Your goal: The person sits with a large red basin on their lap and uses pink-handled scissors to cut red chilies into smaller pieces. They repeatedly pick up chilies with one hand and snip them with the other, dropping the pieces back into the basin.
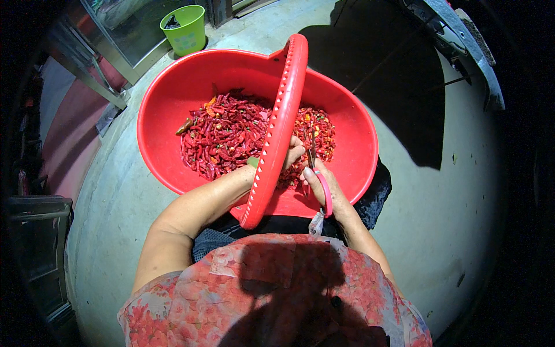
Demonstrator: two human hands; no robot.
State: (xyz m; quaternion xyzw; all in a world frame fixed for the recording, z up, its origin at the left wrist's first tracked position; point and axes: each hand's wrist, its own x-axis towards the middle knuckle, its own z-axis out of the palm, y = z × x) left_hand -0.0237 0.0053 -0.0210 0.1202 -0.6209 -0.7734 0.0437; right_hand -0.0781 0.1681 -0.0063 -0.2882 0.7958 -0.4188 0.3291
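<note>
A red plastic basket [169,108] with a tall arched handle [284,99] sits before me. Whole dried red chillies [230,134] fill its left part, and cut chilli pieces [321,126] lie in the right part. My right hand [331,186] grips scissors [326,195] with pink handles, their narrow blades pointing away from me over the cut pieces. Reaching in beneath the handle, my left hand [295,152] has its fingers bent together just left of the blades. The handle hides part of that hand, so whether it pinches a chilli is unclear. A green bangle [253,162] circles its wrist.
A lime-green bin [186,32] stands on the concrete floor [416,225] behind the basket, by a glass door [130,30]. Dark cloth [377,195] shows under the basket's right side. A metal-framed glass panel [39,251] is at left. A large shadow crosses the floor at upper right.
</note>
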